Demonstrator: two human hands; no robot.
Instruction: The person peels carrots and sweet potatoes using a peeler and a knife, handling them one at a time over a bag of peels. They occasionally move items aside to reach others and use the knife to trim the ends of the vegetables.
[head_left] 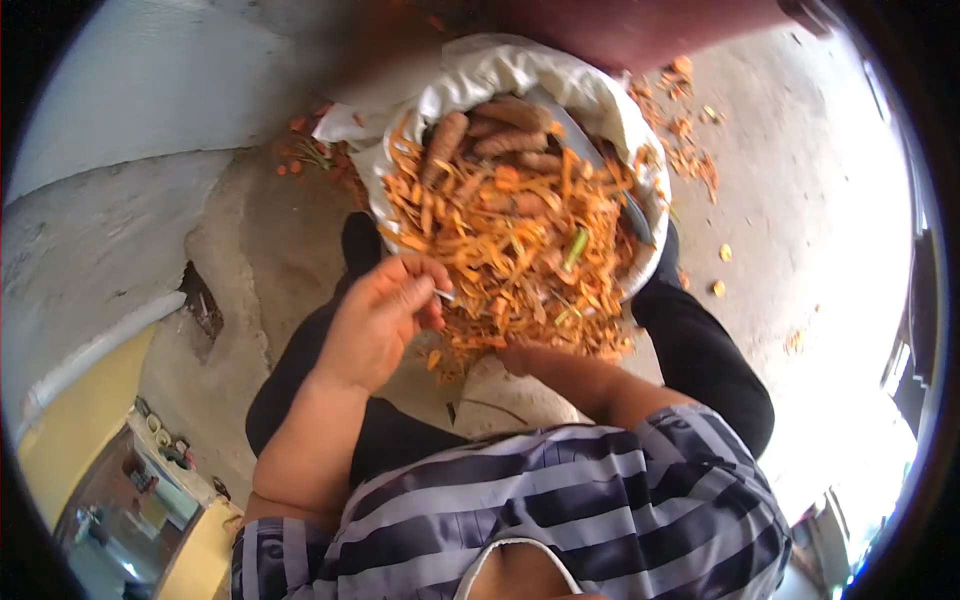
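My left hand [385, 312] is closed at the near left edge of the carrot peelings [520, 245], with a small pale, metal-looking piece [444, 294] sticking out between thumb and fingers; its remainder is hidden in the grip. Reaching in from the right, my right hand [517, 357] lies low at the front of the heap, its fingers hidden among the shavings. The peelings fill a white sack [655, 180] with a folded-down rim. Several whole carrots [512, 142] rest at the back of it. A long grey, blade-like thing [568, 125] leans along the sack's right inner side.
The sack stands between my legs [700, 335] on a concrete floor [780, 180]. Carrot scraps [690, 150] lie scattered beyond it on the right, with more bits [297, 160] at the left. A large maroon object [640, 30] stands at the far side. A pale wall [110, 210] runs along the left.
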